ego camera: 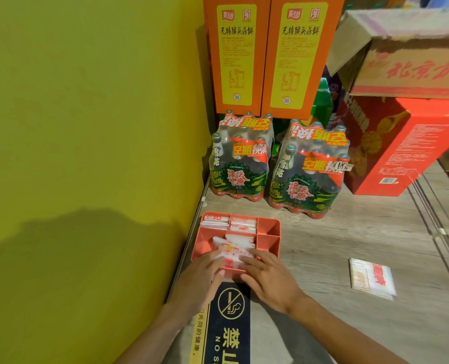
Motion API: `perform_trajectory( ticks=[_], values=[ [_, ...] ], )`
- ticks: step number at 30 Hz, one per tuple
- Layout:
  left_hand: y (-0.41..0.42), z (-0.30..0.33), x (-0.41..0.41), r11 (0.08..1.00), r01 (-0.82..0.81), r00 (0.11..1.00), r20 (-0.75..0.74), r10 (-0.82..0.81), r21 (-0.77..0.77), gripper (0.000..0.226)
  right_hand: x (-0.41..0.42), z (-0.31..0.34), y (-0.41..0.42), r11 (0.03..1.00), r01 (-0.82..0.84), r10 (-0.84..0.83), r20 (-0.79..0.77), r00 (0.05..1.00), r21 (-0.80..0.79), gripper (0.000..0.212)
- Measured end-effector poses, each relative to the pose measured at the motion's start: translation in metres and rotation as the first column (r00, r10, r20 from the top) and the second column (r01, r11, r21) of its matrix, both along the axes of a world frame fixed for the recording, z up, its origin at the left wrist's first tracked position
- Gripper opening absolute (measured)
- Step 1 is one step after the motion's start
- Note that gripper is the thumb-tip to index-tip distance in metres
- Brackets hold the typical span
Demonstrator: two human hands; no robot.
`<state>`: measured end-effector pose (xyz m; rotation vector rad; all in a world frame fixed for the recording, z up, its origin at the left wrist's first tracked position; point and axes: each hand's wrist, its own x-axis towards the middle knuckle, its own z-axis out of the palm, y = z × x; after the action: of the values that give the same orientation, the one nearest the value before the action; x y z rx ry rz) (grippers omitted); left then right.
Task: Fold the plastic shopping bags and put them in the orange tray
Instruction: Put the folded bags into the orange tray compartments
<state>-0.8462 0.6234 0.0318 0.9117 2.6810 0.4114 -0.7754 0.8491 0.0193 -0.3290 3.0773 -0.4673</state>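
Note:
The orange tray (270, 241) lies on the grey counter beside the yellow wall, split into compartments. Its two far-left compartments hold folded white-and-red plastic bags (241, 224). In its large near compartment lies a folded bag (233, 252). My left hand (205, 274) and my right hand (268, 277) lie flat on that bag's near end with straight fingers, pressing it down. Another flat plastic bag (373, 278) lies on the counter to the right, apart from both hands.
Two shrink-wrapped packs of bottles (307, 174) stand just behind the tray. Tall orange boxes (268, 56) stand at the back; a red carton (402, 151) and a cardboard box sit at the right. A dark no-smoking sign (228, 324) lies under my wrists.

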Motion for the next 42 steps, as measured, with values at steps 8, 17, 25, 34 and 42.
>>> perform_trajectory(
  ticks=[8, 17, 25, 34, 42],
  values=[
    [0.011, 0.02, 0.006, 0.999, 0.015, 1.0, -0.015, -0.015, 0.045, 0.045, 0.012, 0.021, 0.014, 0.994, -0.007, 0.014, 0.06, 0.998, -0.112, 0.055],
    [0.078, 0.016, 0.029, 0.901, 0.375, 0.918, -0.222, -0.328, 0.218, 0.046, 0.068, 0.026, 0.095, 0.973, 0.182, -0.172, 0.083, 0.982, -0.144, 0.05],
    [0.22, 0.014, 0.075, 0.914, 0.406, 0.907, 0.126, -0.401, -0.014, 0.056, 0.135, 0.001, 0.195, 0.874, 0.47, -0.444, 0.193, 0.875, -0.122, 0.052],
    [0.297, -0.048, 0.079, 0.977, 0.212, 0.909, 0.371, -0.19, -0.018, 0.063, 0.153, -0.047, 0.254, 0.822, 0.565, -0.527, 0.274, 0.804, -0.077, 0.052],
    [0.361, -0.07, 0.095, 0.839, -0.521, 0.566, 0.8, 0.202, 0.156, 0.034, 0.166, -0.069, 0.254, 0.825, 0.527, -0.476, 0.251, 0.843, -0.205, 0.052]
  ],
)
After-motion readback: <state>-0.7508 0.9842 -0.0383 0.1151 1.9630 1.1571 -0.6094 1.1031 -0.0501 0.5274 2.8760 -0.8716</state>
